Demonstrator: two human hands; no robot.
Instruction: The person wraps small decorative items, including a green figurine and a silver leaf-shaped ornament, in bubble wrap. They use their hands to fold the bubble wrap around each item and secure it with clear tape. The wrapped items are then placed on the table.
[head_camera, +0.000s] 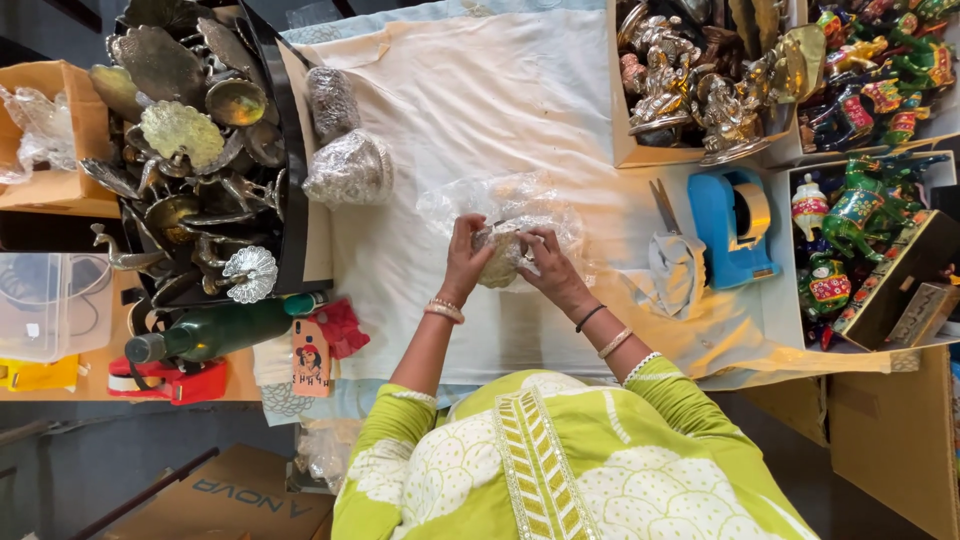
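My left hand (466, 258) and my right hand (548, 264) both grip a small round metal piece (500, 262) over the white cloth (480, 110). A crinkled clear plastic wrap (500, 205) lies around and behind the piece, partly covering it. My green patterned sleeves and bangles show below the hands. Fingers of both hands press on the wrap at the top of the piece.
Two plastic-wrapped silver items (348, 170) lie left of my hands beside a black tray of brass ornaments (190, 150). A blue tape dispenser (735, 225) and scissors (665, 210) sit right. Boxes of metal idols (690, 80) and painted figurines (865, 220) stand far right. A green bottle (215, 333) lies near left.
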